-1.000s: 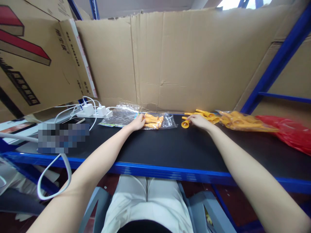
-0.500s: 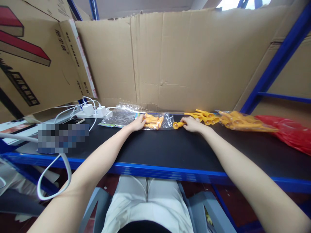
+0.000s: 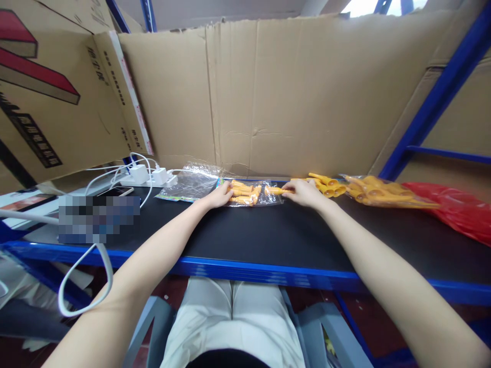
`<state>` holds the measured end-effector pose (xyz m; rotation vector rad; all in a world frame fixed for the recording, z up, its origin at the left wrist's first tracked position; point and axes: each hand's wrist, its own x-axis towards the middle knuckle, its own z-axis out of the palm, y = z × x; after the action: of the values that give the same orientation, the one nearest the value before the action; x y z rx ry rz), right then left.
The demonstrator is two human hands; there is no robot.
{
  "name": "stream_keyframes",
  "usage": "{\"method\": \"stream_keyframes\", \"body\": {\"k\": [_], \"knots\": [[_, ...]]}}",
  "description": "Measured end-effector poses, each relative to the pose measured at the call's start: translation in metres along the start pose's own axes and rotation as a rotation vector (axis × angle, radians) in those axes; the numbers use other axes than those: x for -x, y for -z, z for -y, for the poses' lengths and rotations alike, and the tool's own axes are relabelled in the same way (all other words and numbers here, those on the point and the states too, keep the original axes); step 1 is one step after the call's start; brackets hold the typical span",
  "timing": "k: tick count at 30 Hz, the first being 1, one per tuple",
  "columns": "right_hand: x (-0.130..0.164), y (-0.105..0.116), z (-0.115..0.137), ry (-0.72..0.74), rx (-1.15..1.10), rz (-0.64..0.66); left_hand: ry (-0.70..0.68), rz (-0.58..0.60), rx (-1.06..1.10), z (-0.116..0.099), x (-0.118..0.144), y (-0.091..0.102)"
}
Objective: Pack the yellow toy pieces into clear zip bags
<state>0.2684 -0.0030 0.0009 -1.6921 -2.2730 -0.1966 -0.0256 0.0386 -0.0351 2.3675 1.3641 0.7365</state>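
My left hand (image 3: pixel 218 196) rests on the left end of a small clear plastic bag (image 3: pixel 264 196) that lies flat on the black bench top (image 3: pixel 268 230) and holds several orange plastic pieces (image 3: pixel 242 193). My right hand (image 3: pixel 303 192) grips one orange piece (image 3: pixel 275 190) and has its tip inside the bag's right-hand mouth. Just right of that hand lies a loose heap of the same orange pieces (image 3: pixel 326 185).
A larger clear bag of orange pieces (image 3: pixel 379 195) and a red plastic bag (image 3: pixel 456 207) lie at the right. More clear bags (image 3: pixel 190 183), a white power strip with chargers (image 3: pixel 148 176), a phone (image 3: pixel 117 191) and cables sit at the left. Cardboard walls (image 3: pixel 268 97) stand behind.
My right hand picked one orange piece out of the loose heap and carried it left into the mouth of the small bag. My left hand has stayed on the bag.
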Motion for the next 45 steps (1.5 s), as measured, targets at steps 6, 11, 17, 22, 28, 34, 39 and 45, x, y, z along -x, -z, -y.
{"method": "stream_keyframes", "body": {"k": [6,11,17,22,28,34,39,45], "knots": [[-0.003,-0.006,0.001,0.064,-0.388,-0.021,0.013,0.009,0.129,-0.002,-0.001,-0.003],[-0.001,-0.007,0.001,0.081,-0.625,0.090,0.048,-0.001,0.286,-0.006,-0.003,-0.005],[0.003,-0.007,0.022,0.105,-0.577,0.138,0.053,0.016,0.408,-0.009,-0.006,-0.014],[0.004,-0.006,0.029,0.073,-0.613,0.111,0.086,0.017,0.449,-0.007,-0.008,-0.018],[-0.002,-0.018,0.026,0.105,-0.766,0.038,0.119,-0.009,0.406,-0.023,0.001,-0.010],[-0.003,-0.024,0.026,0.120,-1.011,0.089,0.070,-0.029,0.396,-0.026,0.003,-0.009],[-0.001,-0.018,0.035,0.013,-1.057,0.050,-0.164,-0.148,0.209,-0.023,0.000,-0.009],[0.000,-0.008,0.032,-0.236,-0.702,-0.083,-0.335,-0.223,0.121,-0.033,0.003,-0.003]]}}
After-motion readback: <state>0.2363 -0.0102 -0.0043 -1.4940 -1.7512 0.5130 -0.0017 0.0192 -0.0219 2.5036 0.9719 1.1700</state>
